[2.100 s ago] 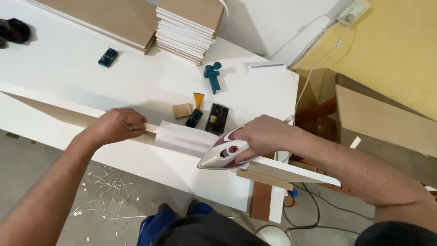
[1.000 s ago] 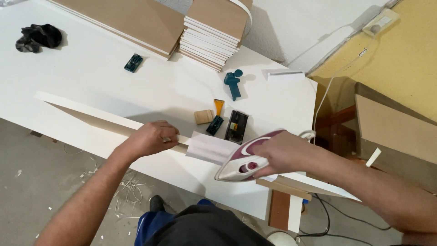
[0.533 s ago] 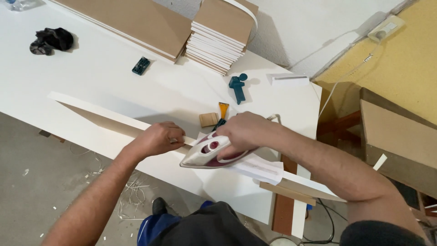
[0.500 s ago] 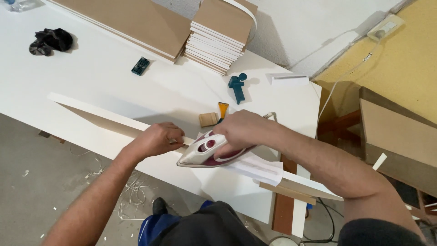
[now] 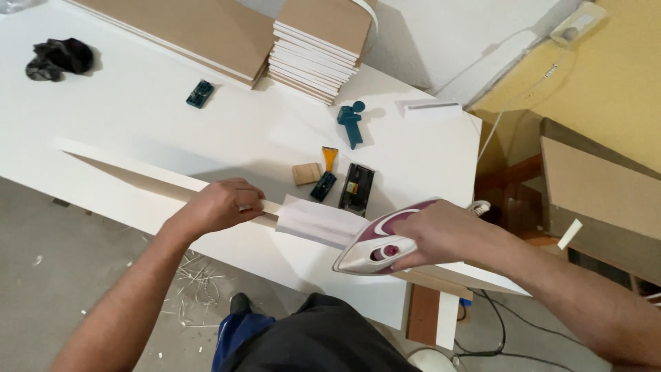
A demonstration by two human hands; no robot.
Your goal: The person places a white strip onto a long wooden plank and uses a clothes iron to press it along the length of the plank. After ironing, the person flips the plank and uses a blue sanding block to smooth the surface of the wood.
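fig.: clothes iron (image 5: 383, 242), white w/ maroon top, tip-down on a folded white sheet (image 5: 322, 221) laid over the top edge of a long narrow board (image 5: 148, 180) standing on edge at the near side of the white table (image 5: 138, 117). right hand (image 5: 441, 233) wrapped around iron's handle, fingers closed. left hand (image 5: 219, 204) curled over board edge just left of sheet, pressing down. behind: small wood block (image 5: 306, 173), black tool (image 5: 358, 189), teal tool (image 5: 350, 122), stacked panels (image 5: 313, 48), black rag (image 5: 58, 56).

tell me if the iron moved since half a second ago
Yes. The iron slid right along the board edge, off the white paper sheet, away from the left hand.
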